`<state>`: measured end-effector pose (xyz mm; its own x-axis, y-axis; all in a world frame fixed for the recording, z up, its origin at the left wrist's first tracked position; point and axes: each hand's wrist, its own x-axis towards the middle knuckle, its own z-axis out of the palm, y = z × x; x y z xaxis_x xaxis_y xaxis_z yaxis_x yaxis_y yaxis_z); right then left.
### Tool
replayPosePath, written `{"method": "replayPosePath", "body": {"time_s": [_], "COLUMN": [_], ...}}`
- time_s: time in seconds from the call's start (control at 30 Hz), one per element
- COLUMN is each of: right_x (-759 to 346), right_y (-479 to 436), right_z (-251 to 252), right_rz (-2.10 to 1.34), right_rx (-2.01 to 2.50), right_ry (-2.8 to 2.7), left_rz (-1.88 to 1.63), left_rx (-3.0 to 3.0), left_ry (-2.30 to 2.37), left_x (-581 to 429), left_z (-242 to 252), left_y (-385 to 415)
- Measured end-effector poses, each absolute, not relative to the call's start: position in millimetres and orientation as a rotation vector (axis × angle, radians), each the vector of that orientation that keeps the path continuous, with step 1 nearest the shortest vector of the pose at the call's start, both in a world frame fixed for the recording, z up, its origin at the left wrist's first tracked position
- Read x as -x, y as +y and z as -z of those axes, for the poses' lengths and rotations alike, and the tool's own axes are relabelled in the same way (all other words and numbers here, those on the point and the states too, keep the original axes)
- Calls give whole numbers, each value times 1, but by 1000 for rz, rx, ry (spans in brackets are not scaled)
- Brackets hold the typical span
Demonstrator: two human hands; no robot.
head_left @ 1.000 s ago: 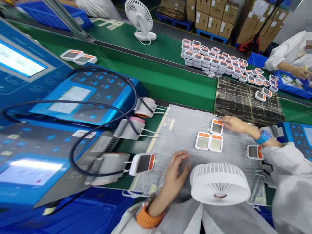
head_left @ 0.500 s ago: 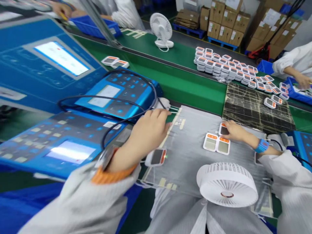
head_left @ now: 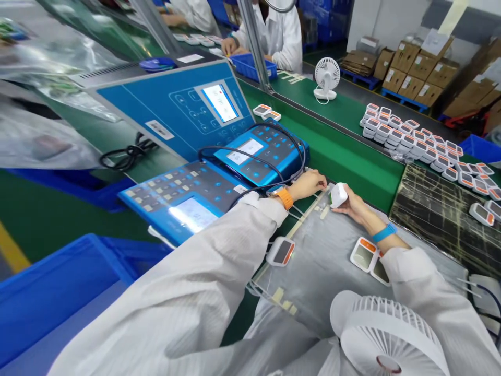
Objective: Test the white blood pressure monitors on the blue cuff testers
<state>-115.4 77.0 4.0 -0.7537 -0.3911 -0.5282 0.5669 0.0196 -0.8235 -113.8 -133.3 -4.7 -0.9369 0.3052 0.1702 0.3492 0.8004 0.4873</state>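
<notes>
My right hand (head_left: 353, 205) grips a small white handheld device (head_left: 338, 194), tilted up on edge over the upper left of the grey mat (head_left: 313, 256). Close to its left side is my left hand (head_left: 309, 184), fingers pinched together; whatever they hold is too small to make out. Thin white leads (head_left: 296, 213) run beneath that wrist. Lower on the mat's left edge lies a device with a dark screen and orange buttons (head_left: 282, 251), a small green light beside it. Another white device with orange buttons (head_left: 364, 255) lies beside a similar one (head_left: 380, 271), partly behind my right sleeve.
Blue test instruments (head_left: 250, 156) with black cables stand at left, above a blue bin (head_left: 97, 261). A white fan (head_left: 391, 334) is close to my chest. Stacked white devices (head_left: 410, 138) line the bench beyond a black board (head_left: 446, 219). A co-worker (head_left: 287, 39) sits across.
My right hand has lifted a device from the mat and brought it left to my left hand. The left hand's fingers have closed to a pinch. The view has swung left.
</notes>
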Motion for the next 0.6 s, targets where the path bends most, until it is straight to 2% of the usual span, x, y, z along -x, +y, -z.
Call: {"method": "replayPosePath", "body": {"time_s": [0.17, 0.6], "right_x": [117, 112], "right_y": [66, 58], "right_z": [12, 10], "right_rz": [1787, 1700], "right_rx": [-158, -165], "right_ry": [1580, 1725], "left_rz": [1048, 1149], "left_rx": [547, 540], "left_ry": [-2738, -2680], "left_x": [107, 106], "left_z": [13, 18], "left_y": [-136, -141]}}
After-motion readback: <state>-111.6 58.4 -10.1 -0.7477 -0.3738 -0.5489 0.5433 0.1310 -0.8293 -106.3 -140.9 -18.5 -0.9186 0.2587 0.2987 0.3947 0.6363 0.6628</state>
